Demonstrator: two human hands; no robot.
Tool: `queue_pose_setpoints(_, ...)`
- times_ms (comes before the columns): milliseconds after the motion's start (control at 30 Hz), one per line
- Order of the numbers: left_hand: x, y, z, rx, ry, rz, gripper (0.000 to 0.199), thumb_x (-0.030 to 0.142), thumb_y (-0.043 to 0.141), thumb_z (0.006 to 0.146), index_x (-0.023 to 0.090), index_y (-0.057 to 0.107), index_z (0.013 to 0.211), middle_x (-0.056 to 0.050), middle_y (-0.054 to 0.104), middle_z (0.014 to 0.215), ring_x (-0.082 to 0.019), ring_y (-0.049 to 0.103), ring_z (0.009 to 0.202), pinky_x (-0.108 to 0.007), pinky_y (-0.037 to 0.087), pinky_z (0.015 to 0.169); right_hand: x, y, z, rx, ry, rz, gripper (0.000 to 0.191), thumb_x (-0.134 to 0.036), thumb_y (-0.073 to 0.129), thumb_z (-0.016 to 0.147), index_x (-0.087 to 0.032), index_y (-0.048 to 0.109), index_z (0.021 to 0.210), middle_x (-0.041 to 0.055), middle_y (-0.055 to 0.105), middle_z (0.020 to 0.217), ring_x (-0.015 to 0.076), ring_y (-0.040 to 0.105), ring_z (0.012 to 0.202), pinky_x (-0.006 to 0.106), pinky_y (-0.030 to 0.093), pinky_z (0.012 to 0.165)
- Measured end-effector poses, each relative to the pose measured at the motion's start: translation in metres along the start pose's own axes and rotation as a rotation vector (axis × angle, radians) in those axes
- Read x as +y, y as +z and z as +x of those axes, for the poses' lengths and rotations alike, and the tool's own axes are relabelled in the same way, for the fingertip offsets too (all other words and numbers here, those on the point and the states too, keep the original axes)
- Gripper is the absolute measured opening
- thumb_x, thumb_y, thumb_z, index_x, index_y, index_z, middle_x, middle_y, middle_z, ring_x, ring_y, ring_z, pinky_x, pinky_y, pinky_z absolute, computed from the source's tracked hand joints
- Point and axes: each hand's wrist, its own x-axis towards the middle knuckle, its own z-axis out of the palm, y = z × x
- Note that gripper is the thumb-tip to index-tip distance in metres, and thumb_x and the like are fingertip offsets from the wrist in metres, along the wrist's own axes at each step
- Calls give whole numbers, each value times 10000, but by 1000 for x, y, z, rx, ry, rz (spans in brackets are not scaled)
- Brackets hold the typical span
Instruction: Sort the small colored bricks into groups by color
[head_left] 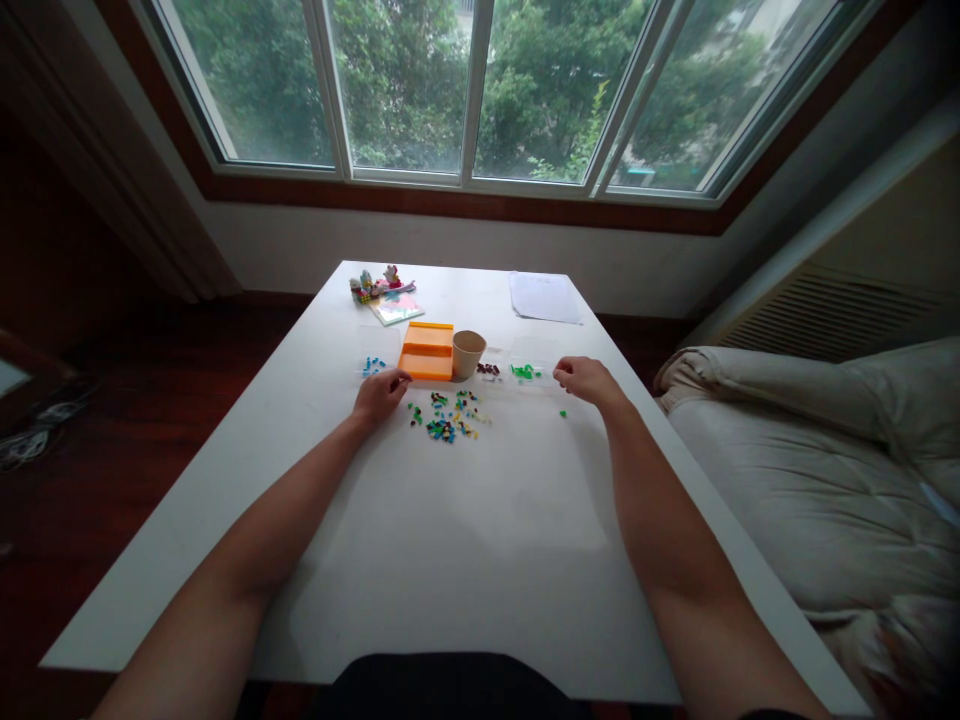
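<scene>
My left hand (381, 394) rests on the table left of a pile of small mixed building bricks (441, 430), its fingers drawn together by the orange tray's front corner. Whatever they may hold is too small to make out. Blue bricks (373, 366) lie in a clear container just behind that hand. My right hand (589, 380) is closed in a pinch beside the clear container of green bricks (525, 371); anything between its fingertips is hidden. One green brick (563, 413) lies alone on the table below it. Dark brown bricks (488, 369) sit left of the green ones.
A two-part orange tray (427, 350) and a beige cup (469, 352) stand mid-table. Small figurines (375, 284) and a shiny square card (397, 308) are at the back left, paper sheets (545, 298) at the back right. A sofa (810, 450) adjoins the right side.
</scene>
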Motion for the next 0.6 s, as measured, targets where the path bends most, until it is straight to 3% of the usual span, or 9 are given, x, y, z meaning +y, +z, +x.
queue_pose_setpoints(133, -3, 1, 0, 0, 10, 9, 263, 332, 519, 901, 209, 739, 977, -29, 686, 752, -172, 571, 665, -293, 422, 640, 21, -4, -6, -350, 148, 34, 211, -339, 739, 781, -159, 695, 882, 54, 698, 675, 143, 632, 528, 253, 476, 569)
queue_pose_setpoints(233, -4, 1, 0, 1, 14, 19, 266, 340, 518, 906, 209, 740, 973, -30, 684, 750, -172, 567, 659, -292, 414, 631, 22, 4, -9, -470, 192, 90, 243, -301, 793, 718, -155, 678, 874, 63, 695, 671, 153, 637, 520, 258, 490, 546)
queue_pose_setpoints(400, -4, 1, 1, 0, 6, 6, 264, 344, 519, 906, 211, 739, 971, -32, 690, 758, -174, 569, 662, -292, 422, 636, 0, 16, -12, -452, 7, -21, 111, -153, 725, 682, -169, 679, 783, 40, 686, 677, 146, 617, 547, 239, 442, 544)
queue_pose_setpoints(600, -2, 2, 1, -6, 15, 23, 267, 336, 517, 906, 206, 740, 978, -36, 697, 770, -176, 582, 672, -293, 434, 654, -37, 33, -14, -249, -343, -81, 53, -194, 645, 725, -194, 663, 775, 14, 677, 783, 144, 578, 691, 228, 364, 588)
